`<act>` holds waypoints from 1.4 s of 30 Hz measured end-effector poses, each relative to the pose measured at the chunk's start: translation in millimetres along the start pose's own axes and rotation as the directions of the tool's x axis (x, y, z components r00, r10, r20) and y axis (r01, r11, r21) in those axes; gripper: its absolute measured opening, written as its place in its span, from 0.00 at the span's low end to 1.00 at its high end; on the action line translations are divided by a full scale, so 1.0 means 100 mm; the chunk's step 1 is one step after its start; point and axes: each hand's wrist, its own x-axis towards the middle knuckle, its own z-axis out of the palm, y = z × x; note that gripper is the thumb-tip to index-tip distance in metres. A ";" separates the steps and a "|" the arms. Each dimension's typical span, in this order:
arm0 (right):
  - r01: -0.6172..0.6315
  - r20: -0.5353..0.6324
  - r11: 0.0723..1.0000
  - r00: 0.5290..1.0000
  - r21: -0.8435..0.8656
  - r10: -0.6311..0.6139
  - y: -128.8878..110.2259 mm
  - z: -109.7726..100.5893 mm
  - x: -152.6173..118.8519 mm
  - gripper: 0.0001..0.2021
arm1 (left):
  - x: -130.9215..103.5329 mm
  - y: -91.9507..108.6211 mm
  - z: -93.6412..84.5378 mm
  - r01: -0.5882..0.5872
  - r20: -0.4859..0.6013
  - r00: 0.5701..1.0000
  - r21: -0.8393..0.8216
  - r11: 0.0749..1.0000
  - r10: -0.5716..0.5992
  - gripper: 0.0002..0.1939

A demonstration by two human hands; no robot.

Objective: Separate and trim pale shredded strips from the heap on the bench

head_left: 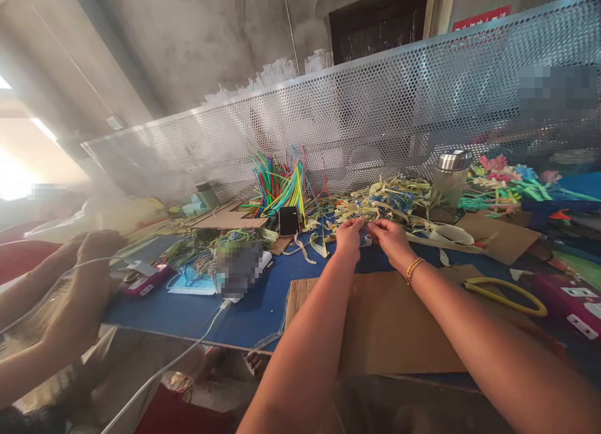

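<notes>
My left hand (pixel 349 237) and my right hand (pixel 390 238) are close together over the blue table (pixel 263 302), fingertips nearly touching. Both have their fingers pinched; whatever lies between them is too small to make out. Just behind them spreads a tangled heap of pale, yellowish-green strips (pixel 380 202). A brown cardboard sheet (pixel 399 327) lies flat below my forearms. Left of my hands, loose pale strips (pixel 305 249) rest on the table near a dark phone (pixel 288 222).
Colourful stems (pixel 282 186) stand against a perforated metal screen (pixel 300 118). A glass bottle (pixel 448 186), tape roll (pixel 451 235), yellow ring (pixel 507 296) and power strip (pixel 570 299) are to the right. Another person's arms (pixel 77 296) are at the left; a white cable (pixel 173 362) crosses the table edge.
</notes>
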 end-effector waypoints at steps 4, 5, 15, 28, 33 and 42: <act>0.018 -0.003 1.000 1.000 -0.001 -0.018 0.01 0.00 0.01 0.22 | -0.02 0.00 0.02 0.017 0.042 0.999 0.017 1.000 -0.017 0.17; 0.027 -0.001 1.000 1.000 0.001 -0.027 0.01 0.01 0.01 0.22 | -0.03 0.01 0.02 0.015 0.058 0.998 0.024 1.000 -0.017 0.17; 0.005 -0.039 0.998 0.999 0.060 -0.003 -0.04 0.02 -0.01 0.18 | -0.04 0.03 0.03 -0.023 0.088 0.996 0.009 1.000 0.022 0.13; 0.022 -0.045 1.000 0.999 0.009 -0.022 0.02 0.01 0.02 0.22 | -0.04 0.04 0.04 0.005 0.028 1.000 -0.033 0.999 -0.004 0.12; 0.033 -0.044 0.999 0.998 -0.019 -0.033 0.04 0.00 0.04 0.23 | -0.04 0.05 0.06 0.029 0.007 1.000 -0.041 0.999 -0.029 0.13; 0.020 -0.065 1.000 0.998 -0.004 -0.020 0.01 -0.01 0.02 0.19 | -0.02 0.03 0.03 -0.056 0.026 0.998 -0.029 0.998 0.057 0.14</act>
